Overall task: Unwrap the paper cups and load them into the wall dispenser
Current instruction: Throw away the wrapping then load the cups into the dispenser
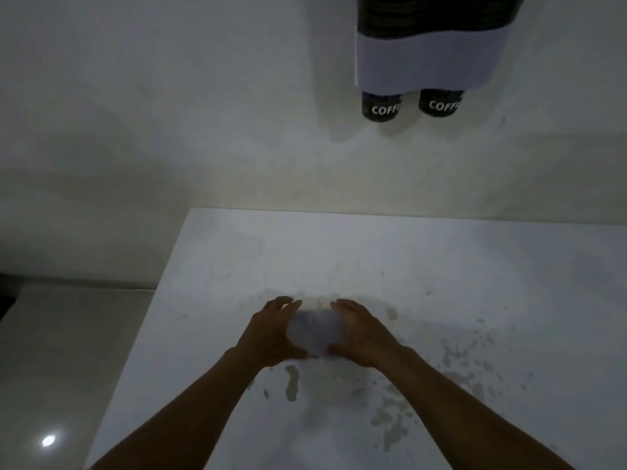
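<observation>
Cupping a pale, blurred bundle point(317, 329) between both palms, you are pressing in on it from either side on the table point(441, 266). It is too smeared to tell whether it is wrapper or cups, though it is looking more like crumpled wrapper. Your left hand point(271, 329) is bracing one side with fingers spread and gently curled; your right hand point(364, 330) is mirroring it, fingers loosely extended, thumb tucked low against the bundle. Neither hand is closing fully round it.

Up on the wall point(169, 113), the dispenser point(427, 59) is already showing dark stacked rims through its clear upper part, and two black cups point(381, 108) are poking out below its white collar. So you are probably sitting near the end, gathering the leftover wrap. If cups are in that bundle, your next move is needing a firm two-handed lift and a long reach up and to the right.

The tabletop is white, scuffed and blotched with worn patches near your right wrist. Pale glossy floor point(51, 368) is lying off to the left, catching a lamp's glare, and the room is dim.
</observation>
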`<move>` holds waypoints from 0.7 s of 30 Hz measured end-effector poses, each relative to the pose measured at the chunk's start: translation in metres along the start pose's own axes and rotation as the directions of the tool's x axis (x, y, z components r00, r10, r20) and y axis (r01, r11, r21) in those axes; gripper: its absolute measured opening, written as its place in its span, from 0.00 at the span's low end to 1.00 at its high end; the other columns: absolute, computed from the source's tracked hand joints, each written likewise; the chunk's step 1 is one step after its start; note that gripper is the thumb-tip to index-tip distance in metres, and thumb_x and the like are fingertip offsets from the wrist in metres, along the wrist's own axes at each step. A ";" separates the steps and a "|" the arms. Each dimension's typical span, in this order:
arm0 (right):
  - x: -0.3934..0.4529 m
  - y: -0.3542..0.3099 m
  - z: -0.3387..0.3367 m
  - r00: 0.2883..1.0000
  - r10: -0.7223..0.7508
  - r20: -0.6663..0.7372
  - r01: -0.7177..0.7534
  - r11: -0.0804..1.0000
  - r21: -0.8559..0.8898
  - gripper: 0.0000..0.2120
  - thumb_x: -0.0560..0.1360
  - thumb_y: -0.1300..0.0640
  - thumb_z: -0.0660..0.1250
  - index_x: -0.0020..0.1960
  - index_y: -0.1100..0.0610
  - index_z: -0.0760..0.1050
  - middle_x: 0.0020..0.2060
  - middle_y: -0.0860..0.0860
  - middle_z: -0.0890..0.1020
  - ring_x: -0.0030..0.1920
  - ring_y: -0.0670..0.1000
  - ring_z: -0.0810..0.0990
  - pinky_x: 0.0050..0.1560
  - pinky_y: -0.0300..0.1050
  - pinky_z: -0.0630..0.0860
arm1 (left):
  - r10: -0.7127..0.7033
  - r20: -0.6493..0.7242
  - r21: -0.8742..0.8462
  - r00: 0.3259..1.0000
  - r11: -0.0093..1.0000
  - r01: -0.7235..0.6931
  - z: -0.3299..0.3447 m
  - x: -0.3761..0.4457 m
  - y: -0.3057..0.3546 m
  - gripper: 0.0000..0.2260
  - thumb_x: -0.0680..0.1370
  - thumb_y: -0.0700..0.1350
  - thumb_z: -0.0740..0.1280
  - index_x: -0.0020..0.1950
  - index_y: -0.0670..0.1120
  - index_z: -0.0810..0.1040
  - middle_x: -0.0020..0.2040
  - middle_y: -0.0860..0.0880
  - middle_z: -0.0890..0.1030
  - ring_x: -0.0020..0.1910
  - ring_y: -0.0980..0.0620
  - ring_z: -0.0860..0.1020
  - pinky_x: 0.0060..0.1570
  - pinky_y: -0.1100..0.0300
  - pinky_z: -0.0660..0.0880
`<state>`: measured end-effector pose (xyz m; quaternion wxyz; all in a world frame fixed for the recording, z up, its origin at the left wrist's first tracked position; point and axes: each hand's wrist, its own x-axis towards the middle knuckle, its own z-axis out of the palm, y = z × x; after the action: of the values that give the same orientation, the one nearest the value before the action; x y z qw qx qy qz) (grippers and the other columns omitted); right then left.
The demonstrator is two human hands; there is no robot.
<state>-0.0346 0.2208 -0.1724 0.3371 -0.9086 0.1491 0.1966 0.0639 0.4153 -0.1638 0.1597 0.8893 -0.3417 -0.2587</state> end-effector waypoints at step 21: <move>-0.032 -0.031 -0.112 0.871 -0.311 -0.380 0.253 0.948 -0.195 0.47 0.65 0.49 0.78 0.78 0.59 0.59 0.76 0.55 0.62 0.77 0.55 0.57 0.73 0.55 0.65 | 0.430 -0.393 0.154 0.813 0.902 -0.403 -0.098 0.022 0.049 0.38 0.62 0.58 0.75 0.68 0.42 0.74 0.62 0.41 0.78 0.62 0.37 0.75 0.52 0.42 0.78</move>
<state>-0.0211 0.1724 -0.0628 0.2598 -0.9626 0.0672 -0.0376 0.1077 0.3758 -0.0686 0.2532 0.8318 -0.4938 -0.0104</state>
